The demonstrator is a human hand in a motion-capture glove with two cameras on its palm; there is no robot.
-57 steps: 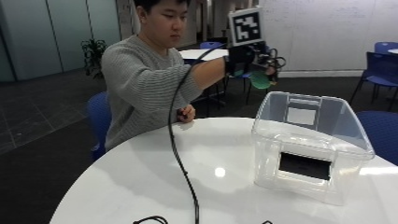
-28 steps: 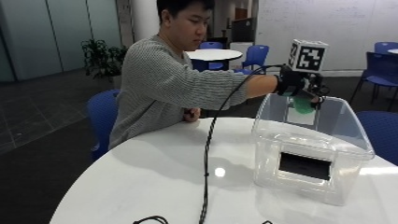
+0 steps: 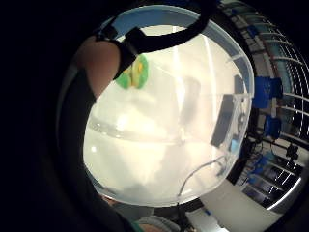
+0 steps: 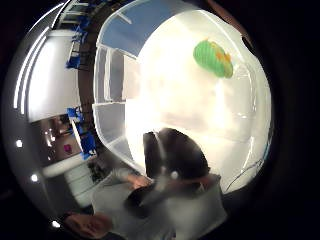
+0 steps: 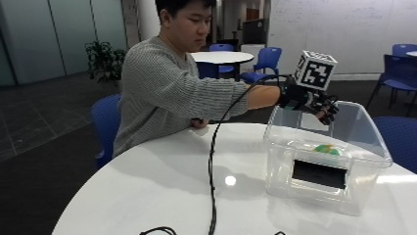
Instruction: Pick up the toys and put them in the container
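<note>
We see the gloved right hand [image 5: 312,103], fingers spread and empty, at the frame's right, directly above the green toy [image 5: 326,149] inside the clear container [image 5: 312,196]

The green and yellow soft toy [image 5: 326,149] is seen from outside only through the clouded wall of the clear plastic container [image 5: 306,147], so its shape cannot be made out. In the little-finger palm view, part of the toy [image 3: 134,73] is covered by a black strap and a bare finger. The container's near lower corner is cut off at the outside view's edge. The black-gloved right hand [image 5: 314,104] is partly masked, and the palm side of its fingers [image 5: 328,112] is turned away. The person's bare other hand [image 5: 196,122] is largely hidden behind the grey sleeve.
</note>
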